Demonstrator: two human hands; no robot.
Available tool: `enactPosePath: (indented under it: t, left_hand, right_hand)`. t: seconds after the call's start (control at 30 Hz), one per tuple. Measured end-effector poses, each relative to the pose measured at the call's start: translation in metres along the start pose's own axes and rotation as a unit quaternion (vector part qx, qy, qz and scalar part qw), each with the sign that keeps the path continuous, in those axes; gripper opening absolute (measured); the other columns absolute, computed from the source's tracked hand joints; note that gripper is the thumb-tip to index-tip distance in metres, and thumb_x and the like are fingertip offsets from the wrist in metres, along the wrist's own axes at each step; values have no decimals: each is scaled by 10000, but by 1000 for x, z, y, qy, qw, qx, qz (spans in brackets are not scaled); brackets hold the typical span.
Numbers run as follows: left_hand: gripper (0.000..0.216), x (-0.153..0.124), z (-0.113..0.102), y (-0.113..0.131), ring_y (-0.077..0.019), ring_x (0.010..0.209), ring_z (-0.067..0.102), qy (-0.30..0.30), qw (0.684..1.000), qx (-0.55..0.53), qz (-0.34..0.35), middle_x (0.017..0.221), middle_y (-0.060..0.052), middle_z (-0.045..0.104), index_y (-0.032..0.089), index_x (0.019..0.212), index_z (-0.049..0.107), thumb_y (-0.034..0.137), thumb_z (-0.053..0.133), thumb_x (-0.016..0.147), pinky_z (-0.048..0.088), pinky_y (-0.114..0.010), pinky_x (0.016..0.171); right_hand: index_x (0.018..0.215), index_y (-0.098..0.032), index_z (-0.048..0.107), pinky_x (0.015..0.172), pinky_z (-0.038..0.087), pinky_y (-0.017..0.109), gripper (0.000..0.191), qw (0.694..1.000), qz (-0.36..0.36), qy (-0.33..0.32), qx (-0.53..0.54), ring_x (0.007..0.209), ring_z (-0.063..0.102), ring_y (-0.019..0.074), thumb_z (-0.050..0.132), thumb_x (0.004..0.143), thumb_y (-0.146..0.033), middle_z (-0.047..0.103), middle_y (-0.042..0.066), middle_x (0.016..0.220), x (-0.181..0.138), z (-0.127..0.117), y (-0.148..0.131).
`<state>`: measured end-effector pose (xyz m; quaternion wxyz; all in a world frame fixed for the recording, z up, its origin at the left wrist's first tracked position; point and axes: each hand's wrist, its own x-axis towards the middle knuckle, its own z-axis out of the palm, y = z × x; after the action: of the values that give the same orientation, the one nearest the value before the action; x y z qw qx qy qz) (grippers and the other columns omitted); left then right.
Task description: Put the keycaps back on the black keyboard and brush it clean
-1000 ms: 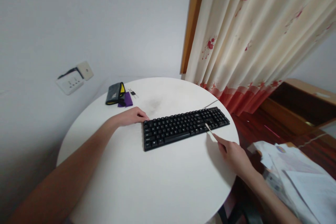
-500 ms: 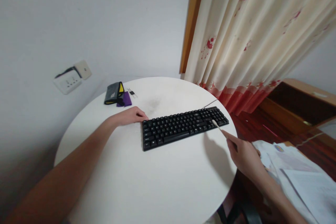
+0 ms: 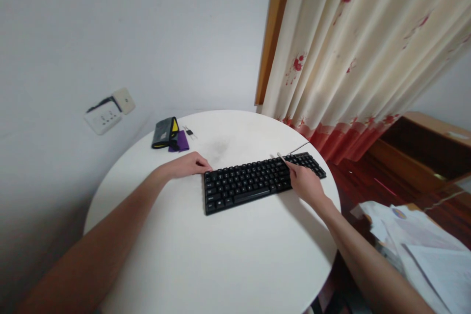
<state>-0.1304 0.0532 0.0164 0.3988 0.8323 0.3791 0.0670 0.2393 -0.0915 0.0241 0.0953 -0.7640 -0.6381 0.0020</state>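
A black keyboard (image 3: 245,184) lies at a slant on the round white table (image 3: 206,260). My left hand (image 3: 188,164) is closed at its upper left corner, with thumb and fingers against the edge. My right hand (image 3: 307,185) is over the right part of the keys and pinches a thin cotton swab (image 3: 281,158). The swab's pale tip is at the keyboard's far edge, near the top row; whether it touches is hard to tell. My right hand hides some of the keys.
A grey and yellow pouch (image 3: 164,132), a purple cloth (image 3: 183,142) and a small black item (image 3: 189,132) sit at the table's back left. A thin cable (image 3: 300,147) runs off behind the keyboard. Papers (image 3: 434,255) lie at the right, below a curtain (image 3: 331,59).
My right hand has moved left and away from me over the keys, taking the swab from the lower right keys to the far edge. My left hand stays at the corner.
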Motion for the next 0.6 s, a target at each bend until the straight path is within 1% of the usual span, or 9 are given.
enactPosePath:
  t: [0.17, 0.27, 0.37, 0.5, 0.6]
  left_hand:
    - [349, 1, 0, -1, -233, 905, 666, -2, 1000, -3, -9, 913, -43, 769, 191, 877, 788, 490, 640, 774, 461, -272, 806]
    - [350, 2, 0, -3, -231, 900, 665, 2, 1000, -2, -7, 908, -43, 768, 190, 877, 788, 490, 638, 776, 460, -270, 799]
    - [331, 2, 0, -5, -229, 902, 665, -1, 1000, 1, 0, 906, -41, 768, 195, 878, 790, 471, 634, 781, 460, -266, 809]
    - [340, 3, 0, -6, -226, 889, 663, -1, 1000, 16, 2, 901, -42, 766, 197, 869, 792, 481, 620, 793, 460, -266, 813]
    - [360, 4, -1, -6, -226, 880, 660, -3, 1000, 24, -2, 898, -42, 764, 197, 871, 791, 502, 615, 797, 458, -268, 813]
  right_hand:
    - [1386, -296, 548, 756, 472, 293, 463, 1000, -6, -13, 0, 884, 690, 227, 340, 975, -255, 740, 98, 1004, -8, -1, 9]
    - [1372, -317, 561, 732, 469, 300, 455, 1000, -3, -21, 7, 899, 690, 244, 347, 973, -273, 736, 97, 1048, -19, -1, 18]
    - [1366, -318, 568, 714, 463, 299, 448, 999, 11, -37, 5, 881, 694, 249, 367, 966, -294, 742, 95, 1022, -38, 0, 30]
    - [1367, -322, 565, 691, 455, 288, 452, 998, 22, -51, 21, 875, 704, 253, 373, 959, -306, 751, 93, 962, -72, 4, 48]
    - [1382, -276, 556, 684, 457, 275, 467, 996, 21, -63, 57, 869, 710, 248, 380, 951, -313, 752, 98, 939, -94, 1, 60]
